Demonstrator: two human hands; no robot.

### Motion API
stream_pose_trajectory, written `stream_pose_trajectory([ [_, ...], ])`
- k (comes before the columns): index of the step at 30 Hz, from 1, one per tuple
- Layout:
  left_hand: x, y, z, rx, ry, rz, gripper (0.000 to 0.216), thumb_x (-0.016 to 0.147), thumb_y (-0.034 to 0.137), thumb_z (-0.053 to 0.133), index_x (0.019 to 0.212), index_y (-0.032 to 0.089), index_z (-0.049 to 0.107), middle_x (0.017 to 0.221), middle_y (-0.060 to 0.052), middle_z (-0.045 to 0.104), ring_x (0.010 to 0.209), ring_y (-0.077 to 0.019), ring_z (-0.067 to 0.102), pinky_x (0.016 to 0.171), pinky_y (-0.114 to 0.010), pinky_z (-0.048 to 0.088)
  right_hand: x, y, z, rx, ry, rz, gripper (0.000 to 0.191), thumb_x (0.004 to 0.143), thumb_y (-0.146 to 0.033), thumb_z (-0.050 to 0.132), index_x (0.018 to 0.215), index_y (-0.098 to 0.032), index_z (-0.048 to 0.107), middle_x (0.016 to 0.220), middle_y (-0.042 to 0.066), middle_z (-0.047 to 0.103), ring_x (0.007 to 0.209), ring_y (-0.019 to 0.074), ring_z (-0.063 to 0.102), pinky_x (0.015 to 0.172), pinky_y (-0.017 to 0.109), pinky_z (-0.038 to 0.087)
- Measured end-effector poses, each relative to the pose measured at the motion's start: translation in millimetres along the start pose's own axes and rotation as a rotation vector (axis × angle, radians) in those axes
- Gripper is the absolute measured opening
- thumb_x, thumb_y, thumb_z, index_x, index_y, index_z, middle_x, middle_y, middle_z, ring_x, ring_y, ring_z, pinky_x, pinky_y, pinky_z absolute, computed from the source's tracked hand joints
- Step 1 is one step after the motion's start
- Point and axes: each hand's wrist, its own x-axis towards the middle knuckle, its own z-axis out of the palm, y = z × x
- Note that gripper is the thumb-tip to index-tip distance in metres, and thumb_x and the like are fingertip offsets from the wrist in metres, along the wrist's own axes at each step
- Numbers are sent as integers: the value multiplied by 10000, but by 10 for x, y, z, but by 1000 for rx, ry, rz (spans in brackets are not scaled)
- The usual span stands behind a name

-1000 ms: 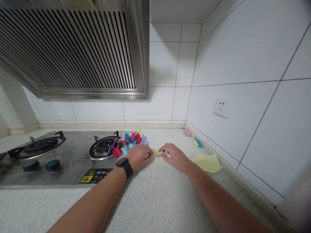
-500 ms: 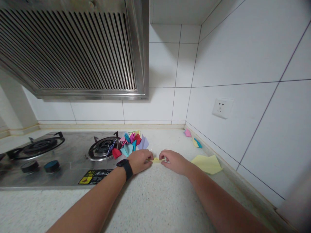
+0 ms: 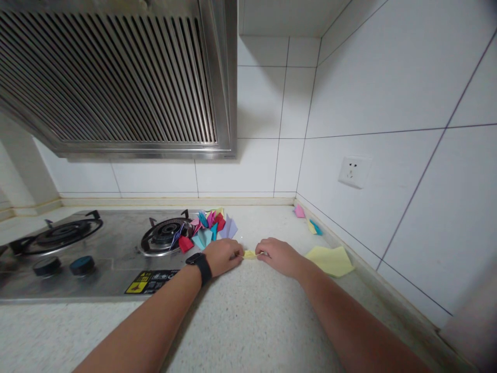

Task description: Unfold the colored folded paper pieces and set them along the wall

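The left hand (image 3: 222, 257) and right hand (image 3: 280, 256) each pinch an end of a small yellow paper fold (image 3: 249, 254), pressing it flat on the speckled countertop (image 3: 248, 321) to crease it.

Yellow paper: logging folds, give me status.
Both hands, left and right, pinch the yellow paper low over the counter. Folded pile behind the left hand; yellow sheets right, apart.
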Motion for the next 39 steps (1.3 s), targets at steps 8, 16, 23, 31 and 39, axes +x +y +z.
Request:
stream_pose_trajectory([
  [8, 18, -85, 26, -82, -27, -15, 195, 844, 328, 529, 821, 202, 676, 788, -23, 658, 707, -152, 573, 640, -241, 381, 21, 54, 30, 52, 48, -64, 113, 869, -248, 574, 850, -200, 674, 862, 34, 681, 885, 185, 542, 811, 301, 397],
  [16, 21, -196, 39, -154, -51, -23, 241, 834, 324, 534, 915, 203, 726, 839, -41, 691, 728, -153, 591, 665, -230, 406, 6, 121, 39, 109, 55, -69, 93, 838, -260, 610, 830, -198, 678, 856, 27, 668, 868, 171, 562, 802, 291, 413],
  [23, -11, -223, 17, -196, -123, -110, 325, 815, 380, 547, 1048, 224, 712, 681, -11, 649, 586, -133, 531, 544, -217, 338, -21, 212, -11, 153, 40, -121, 141, 790, -175, 625, 908, -201, 698, 909, 37, 659, 919, 173, 567, 868, 308, 406],
  [31, -21, -202, -38, -203, -153, -155, 378, 805, 461, 544, 1061, 238, 711, 597, 6, 586, 538, -125, 477, 503, -216, 294, -59, 213, -59, 177, 13, -99, 212, 794, -170, 611, 973, -229, 708, 933, 41, 655, 945, 181, 565, 882, 318, 405],
  [39, -25, -203, -52, -239, -152, -162, 394, 819, 468, 526, 1043, 206, 717, 583, 4, 530, 532, -115, 440, 480, -209, 277, -48, 235, -39, 173, 5, -82, 222, 789, -157, 601, 968, -231, 712, 918, 44, 652, 927, 184, 573, 865, 318, 416],
])
